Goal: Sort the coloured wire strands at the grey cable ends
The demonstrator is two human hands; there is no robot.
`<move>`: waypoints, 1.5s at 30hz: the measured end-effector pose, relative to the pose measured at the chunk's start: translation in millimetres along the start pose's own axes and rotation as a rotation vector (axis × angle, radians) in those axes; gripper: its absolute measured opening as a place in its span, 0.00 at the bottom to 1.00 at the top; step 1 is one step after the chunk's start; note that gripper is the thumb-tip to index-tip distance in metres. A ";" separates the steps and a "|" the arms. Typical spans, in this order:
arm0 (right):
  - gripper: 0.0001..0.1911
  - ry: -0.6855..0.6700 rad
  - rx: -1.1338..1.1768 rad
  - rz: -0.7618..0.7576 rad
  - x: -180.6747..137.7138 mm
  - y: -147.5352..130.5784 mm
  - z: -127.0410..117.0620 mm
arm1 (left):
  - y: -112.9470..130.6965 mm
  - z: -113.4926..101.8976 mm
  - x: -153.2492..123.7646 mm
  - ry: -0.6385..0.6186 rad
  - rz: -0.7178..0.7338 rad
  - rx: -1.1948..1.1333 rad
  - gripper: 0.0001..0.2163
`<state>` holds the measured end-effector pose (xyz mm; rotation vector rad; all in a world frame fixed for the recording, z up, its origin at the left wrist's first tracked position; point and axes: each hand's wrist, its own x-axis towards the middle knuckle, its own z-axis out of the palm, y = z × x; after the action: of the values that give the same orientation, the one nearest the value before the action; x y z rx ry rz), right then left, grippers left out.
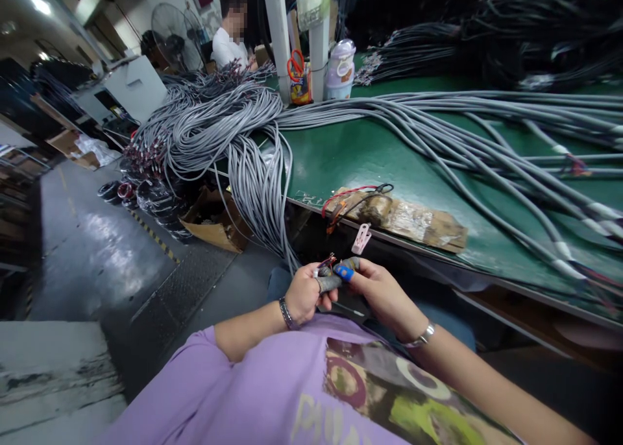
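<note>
The left hand is grasping thin, dark-red, copper-tipped wires, which are protruding near the smooth green surface; whether the right hand is gripping them is remaining unclear.

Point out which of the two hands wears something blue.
The right hand: a bright blue covering shows on one digit, whereas the left hand shows none.

Grey cables, wooden board on green table.
</note>
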<state>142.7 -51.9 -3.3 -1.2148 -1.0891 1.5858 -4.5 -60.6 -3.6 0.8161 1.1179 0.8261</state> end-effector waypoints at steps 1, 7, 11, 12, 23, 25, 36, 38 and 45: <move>0.18 0.019 0.002 -0.001 0.0 1.1 1.3 | 0.2 0.6 -0.1 0.007 -0.002 0.003 0.15; 0.20 0.149 0.199 0.089 3.1 11.1 5.6 | 1.3 3.6 1.7 0.001 -0.001 -0.004 0.18; 0.18 0.219 0.420 0.126 10.7 10.9 -8.7 | 1.6 -1.6 3.2 -0.047 -0.019 -0.014 0.17; 0.18 0.191 0.463 0.141 12.2 10.0 -13.6 | 2.3 -3.8 3.5 -0.077 -0.031 -0.016 0.17; 0.19 -0.234 0.413 0.217 16.6 -3.8 -14.8 | 9.5 -11.9 2.5 -0.309 -0.143 0.031 0.22; 0.19 -0.226 0.418 0.214 17.1 -5.9 -11.7 | 9.2 -11.9 2.2 -0.305 -0.138 0.034 0.23; 0.19 -0.162 0.413 0.172 15.4 -11.5 -7.9 | 6.0 -11.8 3.3 -0.299 -0.133 0.004 0.18; 0.18 -0.167 0.418 0.163 15.9 -10.1 -8.9 | 6.5 -11.3 2.6 -0.279 -0.136 0.012 0.17; 0.18 -0.182 0.401 0.162 16.1 -7.3 -15.1 | 6.5 -12.5 2.1 -0.274 -0.133 0.023 0.18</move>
<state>155.4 -32.5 -2.6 -0.9186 -0.7434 1.9571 -17.0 -54.1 -1.7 0.8369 0.9284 0.5713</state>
